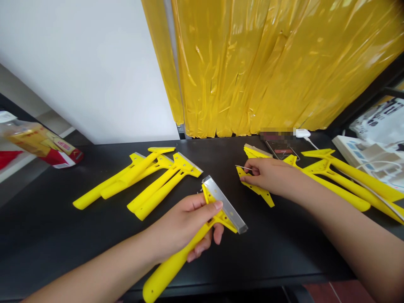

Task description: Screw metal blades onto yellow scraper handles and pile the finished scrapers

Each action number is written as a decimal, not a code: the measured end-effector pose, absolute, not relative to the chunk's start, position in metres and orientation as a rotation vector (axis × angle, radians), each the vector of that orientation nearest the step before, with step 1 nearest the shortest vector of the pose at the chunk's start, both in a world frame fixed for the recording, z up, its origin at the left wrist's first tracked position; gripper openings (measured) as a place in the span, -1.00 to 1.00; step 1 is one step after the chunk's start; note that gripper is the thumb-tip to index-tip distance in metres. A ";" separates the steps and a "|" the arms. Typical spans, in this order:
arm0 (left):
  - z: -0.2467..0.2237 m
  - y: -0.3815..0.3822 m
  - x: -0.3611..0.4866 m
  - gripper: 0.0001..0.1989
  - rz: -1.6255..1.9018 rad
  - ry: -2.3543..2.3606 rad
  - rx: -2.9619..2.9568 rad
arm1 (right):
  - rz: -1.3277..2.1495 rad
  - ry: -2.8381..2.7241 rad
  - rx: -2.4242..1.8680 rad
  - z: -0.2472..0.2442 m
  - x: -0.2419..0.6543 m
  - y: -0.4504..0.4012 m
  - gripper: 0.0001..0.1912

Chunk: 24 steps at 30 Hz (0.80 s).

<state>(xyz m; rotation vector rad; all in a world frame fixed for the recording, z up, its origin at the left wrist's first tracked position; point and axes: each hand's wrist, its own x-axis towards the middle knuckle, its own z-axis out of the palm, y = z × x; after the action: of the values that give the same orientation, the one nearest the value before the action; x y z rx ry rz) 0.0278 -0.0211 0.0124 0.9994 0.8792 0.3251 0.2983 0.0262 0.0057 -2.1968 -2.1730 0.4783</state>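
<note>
My left hand (189, 223) is wrapped round a yellow scraper (176, 265), its thumb pressed on the head near the metal blade (225, 206). The scraper points away from me, handle towards the front edge. To the right, my right hand (265, 172) pinches a thin light-coloured rod (243, 167), perhaps a hex key; most of it is hidden in the fingers. That hand is just over several loose yellow plates (265, 197), partly covering them. Left of centre lie several more yellow scrapers (151, 189) with handles towards me, some overlapping.
Yellow scraper handles (356, 181) lie at the right. Behind my right hand are a phone (282, 147) and a white charger plug (302, 133). A power strip (362, 160) stands far right. A drink bottle (44, 141) leans at the left. Yellow film (252, 63) hangs behind the black table (94, 244).
</note>
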 end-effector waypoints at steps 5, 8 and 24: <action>0.012 -0.021 0.029 -0.64 0.322 0.871 0.989 | 0.459 -2.165 -2.192 0.003 0.297 0.027 -0.71; 0.013 -0.022 0.029 -0.64 0.313 0.871 0.961 | 0.450 -2.152 -2.191 0.004 0.295 0.027 -0.71; 0.013 -0.023 0.027 -0.68 0.298 0.857 0.907 | 0.465 -2.141 -2.195 0.003 0.290 0.027 -0.69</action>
<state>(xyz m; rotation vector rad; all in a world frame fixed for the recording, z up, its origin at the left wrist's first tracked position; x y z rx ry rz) 0.0270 -0.0228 0.0126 0.9067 0.8570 0.2976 0.2900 0.0272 0.0032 -2.1954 -2.1414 0.4654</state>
